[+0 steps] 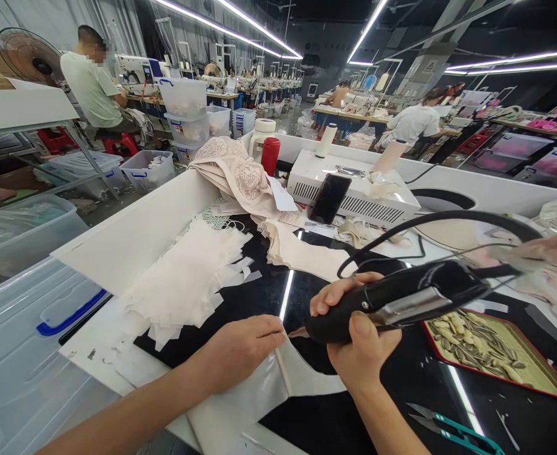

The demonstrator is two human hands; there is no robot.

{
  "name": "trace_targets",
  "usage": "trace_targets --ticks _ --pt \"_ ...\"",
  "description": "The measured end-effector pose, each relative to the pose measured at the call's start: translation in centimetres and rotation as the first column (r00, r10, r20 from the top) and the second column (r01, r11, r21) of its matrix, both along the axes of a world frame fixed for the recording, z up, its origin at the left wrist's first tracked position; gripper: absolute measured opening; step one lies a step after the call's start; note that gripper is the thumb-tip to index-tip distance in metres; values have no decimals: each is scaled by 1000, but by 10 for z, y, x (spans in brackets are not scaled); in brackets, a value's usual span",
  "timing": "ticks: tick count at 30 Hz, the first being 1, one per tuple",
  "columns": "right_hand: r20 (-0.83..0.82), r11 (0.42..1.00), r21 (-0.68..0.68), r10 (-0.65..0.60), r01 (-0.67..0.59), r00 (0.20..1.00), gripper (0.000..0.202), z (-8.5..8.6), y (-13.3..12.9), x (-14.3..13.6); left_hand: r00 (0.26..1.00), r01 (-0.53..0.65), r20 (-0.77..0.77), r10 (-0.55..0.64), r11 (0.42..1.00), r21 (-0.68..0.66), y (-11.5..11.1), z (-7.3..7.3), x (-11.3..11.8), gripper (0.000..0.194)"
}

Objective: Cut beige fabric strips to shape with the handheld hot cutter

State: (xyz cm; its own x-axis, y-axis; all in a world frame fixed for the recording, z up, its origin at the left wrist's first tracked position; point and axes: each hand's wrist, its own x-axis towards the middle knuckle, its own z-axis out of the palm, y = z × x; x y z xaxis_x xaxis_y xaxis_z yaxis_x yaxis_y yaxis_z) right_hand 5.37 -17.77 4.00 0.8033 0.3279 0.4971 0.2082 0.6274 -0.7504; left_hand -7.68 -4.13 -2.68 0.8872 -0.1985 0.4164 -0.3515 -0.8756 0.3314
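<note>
Where the cream fabric piece (312, 378) is: low in the middle of the view, on the glossy black tabletop (321, 423), with a line running across it, fold or seam, can't tell which.
Left hand (240, 351): thumb and fingertips pinched together on the fabric's upper corner, no gap that I can see.
Right hand (366, 357): wrapped round the black handheld tool (340, 313), thumb on the near side, fingers over the far side.
Tool tip (299, 332): just beside the pinched corner; can't say if it's actually touching.
Fabric feel: my guess is next to no weight, thin and floppy, prob slides easily on that shiny top.
Where to hold the fabric: right at the edge, I'd say, like the left hand has it; yanking might stretch or crease it.
Tool feel: looks like the heavier one, stiff and chunky, and the black cable (472, 217) looping above could tug. Grab the thick body, back from the tip.
Pile of cut pieces (188, 268): off to the left, overlapping, probably slippery if bumped.
</note>
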Motion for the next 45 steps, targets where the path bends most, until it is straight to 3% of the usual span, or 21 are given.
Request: trace_targets --ticks 13,20,25,30,45 --pt "29 1000 -18 -4 5 1000 33 -7 -4 -3 999 0 48 0 1000 -8 1 3 0 24" --pt "16 999 -6 -39 39 999 36 3 -15 -3 995 23 97 -29 998 66 3 8 2 25" --pt "15 998 -1 -68 68 998 38 5 -25 -3 997 35 64 -41 995 95 -8 17 5 23" --pt "16 998 -9 -64 64 998 37 0 -26 -4 999 31 -10 -30 994 101 -18 13 1 22" --pt "10 999 -42 -10 10 1000 37 -13 -17 -10 998 6 60 -9 999 54 -18 5 -8 22"
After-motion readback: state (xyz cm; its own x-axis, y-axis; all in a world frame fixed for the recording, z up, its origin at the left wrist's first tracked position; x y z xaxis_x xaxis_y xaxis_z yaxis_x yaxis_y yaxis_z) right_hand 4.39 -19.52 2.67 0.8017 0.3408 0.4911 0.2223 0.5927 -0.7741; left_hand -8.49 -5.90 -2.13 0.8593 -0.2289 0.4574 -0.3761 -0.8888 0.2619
